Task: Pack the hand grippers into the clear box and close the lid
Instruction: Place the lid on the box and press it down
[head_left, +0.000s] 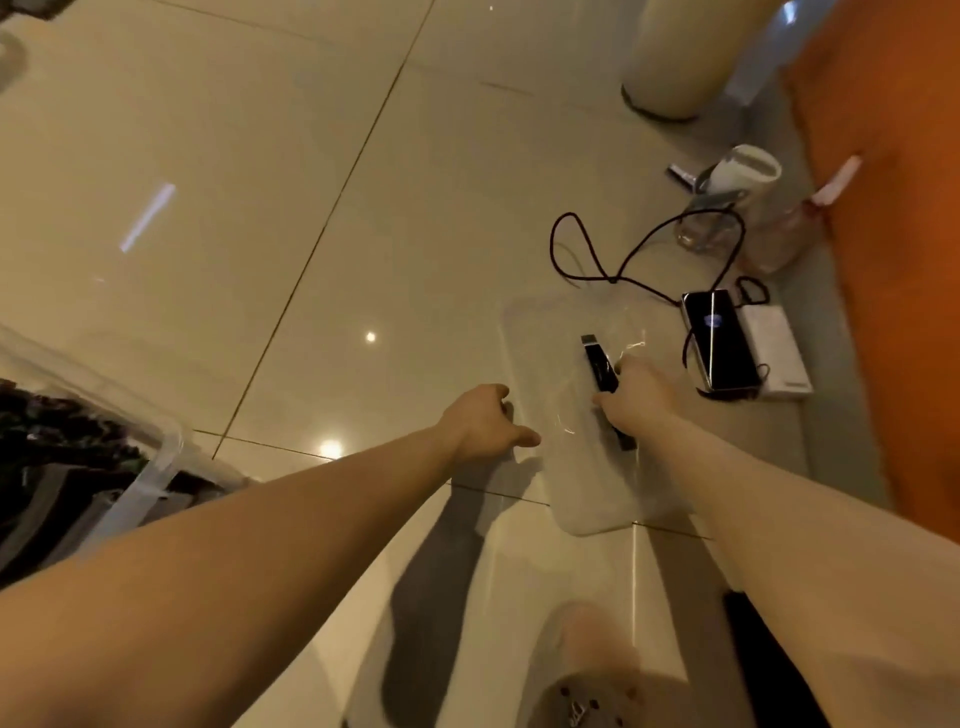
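A clear plastic lid (540, 353) lies flat on the tiled floor, with a black bar (597, 364) along its right side. My right hand (639, 400) is curled round that bar and the lid's right edge. At the lid's left edge, my left hand (483, 421) has its fingers curled over the rim and its thumb stretched out on the lid. The clear box (156, 457) stands open at the far left. Dark items (62, 441) fill it, too blurred to tell apart.
Right of the lid lie a black phone (719, 338), a white power bank (776, 348) and a looping dark cable (587, 249). Behind them stand a white cup (748, 169) and a glass jar (706, 228). Orange fabric (893, 208) fills the right edge. My slippered foot (592, 675) is at the bottom.
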